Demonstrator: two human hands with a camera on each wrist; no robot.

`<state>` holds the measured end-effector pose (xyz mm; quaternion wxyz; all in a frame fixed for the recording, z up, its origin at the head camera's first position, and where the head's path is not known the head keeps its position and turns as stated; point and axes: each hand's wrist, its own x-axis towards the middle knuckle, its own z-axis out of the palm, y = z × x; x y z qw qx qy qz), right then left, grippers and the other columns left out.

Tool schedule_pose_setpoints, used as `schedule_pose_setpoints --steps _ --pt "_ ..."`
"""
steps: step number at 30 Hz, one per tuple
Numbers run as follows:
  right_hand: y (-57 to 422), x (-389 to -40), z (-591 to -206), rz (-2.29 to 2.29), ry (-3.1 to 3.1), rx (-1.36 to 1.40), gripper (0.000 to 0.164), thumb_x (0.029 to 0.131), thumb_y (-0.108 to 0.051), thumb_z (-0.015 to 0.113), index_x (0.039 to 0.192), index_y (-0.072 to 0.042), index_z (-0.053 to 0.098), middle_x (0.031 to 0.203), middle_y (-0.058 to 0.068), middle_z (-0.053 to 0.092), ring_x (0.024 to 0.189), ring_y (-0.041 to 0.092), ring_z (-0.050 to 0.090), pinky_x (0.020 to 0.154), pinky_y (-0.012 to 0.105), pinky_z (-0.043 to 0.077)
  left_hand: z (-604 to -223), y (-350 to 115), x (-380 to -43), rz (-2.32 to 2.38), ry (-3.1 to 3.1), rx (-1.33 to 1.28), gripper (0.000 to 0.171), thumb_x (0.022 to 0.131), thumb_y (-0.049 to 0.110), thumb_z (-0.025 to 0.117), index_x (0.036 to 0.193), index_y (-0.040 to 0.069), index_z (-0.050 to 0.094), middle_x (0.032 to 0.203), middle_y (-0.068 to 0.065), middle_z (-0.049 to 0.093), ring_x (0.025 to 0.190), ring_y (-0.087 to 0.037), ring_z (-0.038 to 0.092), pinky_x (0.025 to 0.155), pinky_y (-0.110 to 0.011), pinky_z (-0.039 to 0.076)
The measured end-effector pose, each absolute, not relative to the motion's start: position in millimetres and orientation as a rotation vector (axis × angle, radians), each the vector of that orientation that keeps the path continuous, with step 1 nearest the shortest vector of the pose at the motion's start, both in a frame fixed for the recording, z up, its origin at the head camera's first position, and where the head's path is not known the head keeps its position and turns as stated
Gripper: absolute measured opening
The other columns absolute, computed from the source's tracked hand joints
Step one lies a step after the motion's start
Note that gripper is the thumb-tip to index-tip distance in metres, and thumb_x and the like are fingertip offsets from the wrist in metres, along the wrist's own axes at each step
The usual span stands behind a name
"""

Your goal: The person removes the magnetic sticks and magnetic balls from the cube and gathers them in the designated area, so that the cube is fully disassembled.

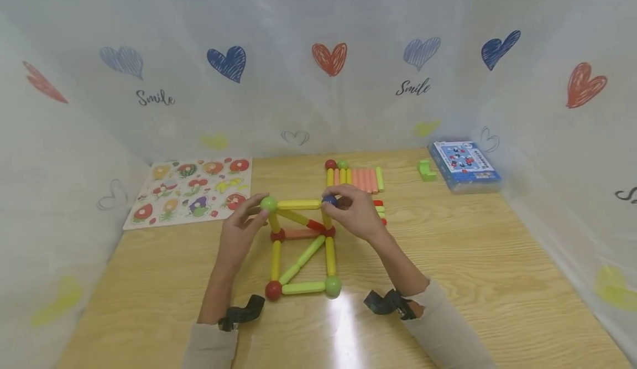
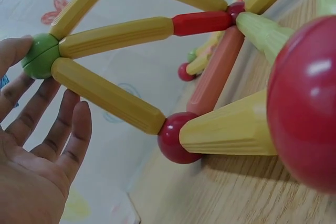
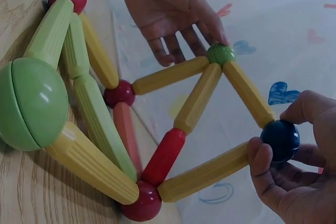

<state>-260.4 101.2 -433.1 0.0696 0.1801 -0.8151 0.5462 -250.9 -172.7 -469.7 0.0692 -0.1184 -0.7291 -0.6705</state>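
Observation:
A structure of sticks and balls stands on the table: a flat square of yellow, light green and pink sticks lies at its base, and a second square rises upright from the back. My left hand [image 1: 238,235] pinches the green ball [image 2: 42,56] at the upper left corner between thumb and fingers. At the upper right corner my right hand [image 1: 354,212] grips the dark blue ball [image 3: 281,140]. A yellow stick [image 1: 298,204] joins these two balls. Between them and the red balls [image 3: 140,201] below run yellow sticks, plus a yellow and red diagonal [image 3: 164,156].
Behind the structure lies a row of loose sticks [image 1: 363,181] with a red ball and a green ball at its end. A fruit picture board [image 1: 164,222] is at the back left. A green piece [image 1: 426,170] and a blue box [image 1: 465,167] sit at the back right.

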Motion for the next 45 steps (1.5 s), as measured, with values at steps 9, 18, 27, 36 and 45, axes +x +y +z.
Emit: schedule_pose_setpoints --steps 9,18,27,36,45 --pt "94 -263 -435 1.642 -2.368 0.612 0.012 0.088 -0.004 0.071 0.099 -0.002 0.075 0.105 0.005 0.063 0.085 0.020 0.062 0.071 0.029 0.057 -465 -174 -254 -1.977 -2.245 -0.339 0.038 0.100 0.010 0.062 0.138 0.007 0.058 0.131 -0.006 0.060 0.112 -0.018 0.059 0.087 -0.032 0.055" --pt "99 -266 -420 1.598 -2.264 0.641 0.012 0.089 -0.012 0.077 0.099 -0.006 0.075 0.103 0.007 0.064 0.083 0.020 0.060 0.069 0.027 0.054 -461 -179 -254 -1.969 -2.216 -0.352 0.037 0.100 0.013 0.063 0.137 0.010 0.060 0.130 -0.003 0.060 0.112 -0.018 0.058 0.086 -0.027 0.054" --pt "141 -304 -411 1.589 -2.324 0.575 0.036 0.098 -0.011 0.065 0.133 -0.003 0.063 0.123 0.015 0.051 0.106 0.026 0.061 0.087 0.028 0.055 -462 -175 -258 -2.015 -2.200 -0.373 0.039 0.100 0.011 0.063 0.138 0.009 0.059 0.133 -0.005 0.058 0.113 -0.017 0.058 0.086 -0.028 0.054" --pt "172 -389 -434 1.038 -2.693 0.512 0.040 0.096 -0.011 0.069 0.131 0.005 0.061 0.116 0.021 0.061 0.100 0.032 0.060 0.085 0.042 0.054 -446 -168 -239 -2.006 -2.249 -0.330 0.039 0.101 0.012 0.062 0.138 0.005 0.057 0.134 -0.008 0.057 0.113 -0.019 0.057 0.087 -0.027 0.053" --pt "190 -421 -468 0.983 -2.939 0.422 0.041 0.097 -0.006 0.064 0.134 0.009 0.056 0.129 0.028 0.058 0.112 0.040 0.059 0.091 0.050 0.051 -449 -164 -235 -2.016 -2.234 -0.359 0.038 0.100 0.010 0.062 0.137 0.004 0.057 0.133 -0.009 0.057 0.114 -0.031 0.056 0.089 -0.032 0.055"
